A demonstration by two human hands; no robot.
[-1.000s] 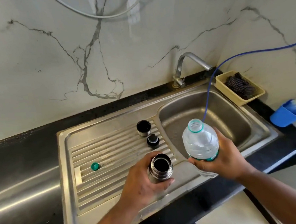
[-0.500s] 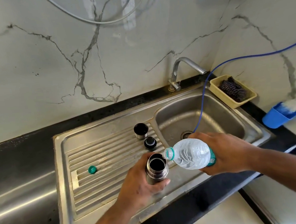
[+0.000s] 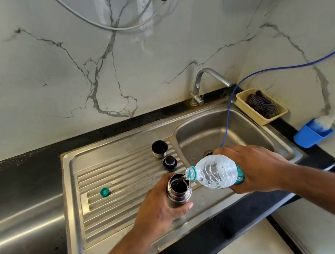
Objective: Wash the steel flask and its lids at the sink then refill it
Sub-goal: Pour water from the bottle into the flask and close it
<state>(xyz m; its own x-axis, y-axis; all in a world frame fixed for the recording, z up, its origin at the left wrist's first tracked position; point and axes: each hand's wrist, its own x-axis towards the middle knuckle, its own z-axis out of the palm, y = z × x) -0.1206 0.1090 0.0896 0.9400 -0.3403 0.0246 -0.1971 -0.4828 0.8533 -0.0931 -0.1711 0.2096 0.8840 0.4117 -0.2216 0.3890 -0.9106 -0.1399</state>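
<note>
My left hand [image 3: 160, 207] grips the open steel flask [image 3: 178, 189] upright on the ribbed drainboard [image 3: 115, 185]. My right hand [image 3: 256, 167] holds a clear plastic water bottle [image 3: 216, 171] tipped on its side, its mouth at the flask's rim, and water runs into the flask. Behind the flask stand the steel cup lid [image 3: 159, 148] and the black inner stopper [image 3: 170, 163]. The bottle's green cap [image 3: 104, 192] lies on the drainboard to the left.
The sink basin [image 3: 214, 134] lies to the right under the steel tap [image 3: 205, 82], with a blue hose [image 3: 226, 121] dropping into it. A yellow basket [image 3: 262, 105] with a scrubber and a blue holder [image 3: 311, 134] stand at the right. Black counter surrounds the sink.
My right hand tipped the water bottle from upright to nearly level and brought its mouth to the flask's rim; water now pours in. The left hand kept the flask in place.
</note>
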